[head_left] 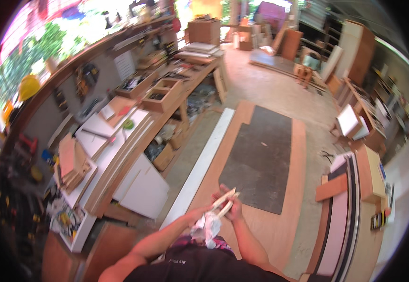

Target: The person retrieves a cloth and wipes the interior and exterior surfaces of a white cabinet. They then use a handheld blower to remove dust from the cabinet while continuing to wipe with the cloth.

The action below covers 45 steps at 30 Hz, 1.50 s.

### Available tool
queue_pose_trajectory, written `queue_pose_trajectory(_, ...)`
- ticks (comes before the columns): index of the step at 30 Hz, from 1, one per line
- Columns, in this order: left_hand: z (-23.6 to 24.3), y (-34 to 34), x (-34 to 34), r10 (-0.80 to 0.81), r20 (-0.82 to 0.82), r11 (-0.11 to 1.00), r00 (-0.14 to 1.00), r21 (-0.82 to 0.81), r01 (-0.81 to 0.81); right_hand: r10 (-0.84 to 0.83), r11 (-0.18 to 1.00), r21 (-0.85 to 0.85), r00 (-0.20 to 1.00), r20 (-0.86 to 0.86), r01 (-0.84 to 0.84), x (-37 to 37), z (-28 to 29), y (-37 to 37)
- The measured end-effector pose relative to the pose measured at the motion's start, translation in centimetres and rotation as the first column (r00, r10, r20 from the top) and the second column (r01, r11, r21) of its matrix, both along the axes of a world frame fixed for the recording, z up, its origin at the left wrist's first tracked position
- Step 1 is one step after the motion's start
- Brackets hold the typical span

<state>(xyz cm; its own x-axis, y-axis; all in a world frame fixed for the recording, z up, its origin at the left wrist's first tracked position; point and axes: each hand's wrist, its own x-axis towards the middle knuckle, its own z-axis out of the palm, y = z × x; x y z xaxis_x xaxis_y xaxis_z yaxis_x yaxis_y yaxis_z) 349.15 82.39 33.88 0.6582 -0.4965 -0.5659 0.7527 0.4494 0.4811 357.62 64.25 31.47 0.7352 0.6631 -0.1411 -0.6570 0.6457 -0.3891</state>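
My left hand (205,212) and my right hand (235,209) are close together in front of my body, above the plywood sheet. Between them are two narrow, pale cream strips (225,202) that look like thin wood. My left hand is closed around their near part, partly hidden. My right hand has its fingers curled against the strips from the other side. Just below the hands, a crumpled white bundle (207,228), cloth or plastic, hangs against my dark shirt; whether a hand grips it cannot be made out.
A dark sheet (261,155) lies on the plywood (296,174) on the floor, beside a long white board (199,164). Along the left runs a workbench (134,136) with trays, boards and tools. Stacked long panels (338,221) and a wooden box (370,174) stand at right.
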Motion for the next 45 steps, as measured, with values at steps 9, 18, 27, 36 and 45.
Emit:
queue_pose_trajectory(9,3.4,1.3,14.9,0.372,0.008,0.845,0.928,-0.416,-0.335,0.134,0.988,-0.094,0.977,0.167,-0.119,17.2,6.5,5.8)
queue_pose_trajectory(18,-0.1,20.7,41.0,0.714,0.218,0.7,0.665,-0.253,-0.668,0.226,-0.21,-0.975,0.967,-0.118,-0.07,19.2,-18.7,-13.6)
queue_pose_trajectory(27,-1.7,49.9,59.5,0.861,0.364,0.421,0.355,-0.119,-0.899,-0.575,0.124,-0.853,0.664,-0.478,-0.507,19.5,-12.8,-20.0)
queue_pose_trajectory(36,-8.4,65.3,59.5,0.609,0.543,-0.142,0.578,0.792,-0.594,-0.069,0.231,-0.935,0.954,-0.292,-0.269,34.6,-11.1,-6.8)
queue_pose_trajectory(45,-7.1,50.3,59.3,0.531,0.638,-0.373,0.558,0.767,-0.522,-0.057,0.212,-0.852,0.864,-0.5,-0.479,21.1,-23.9,-12.9)
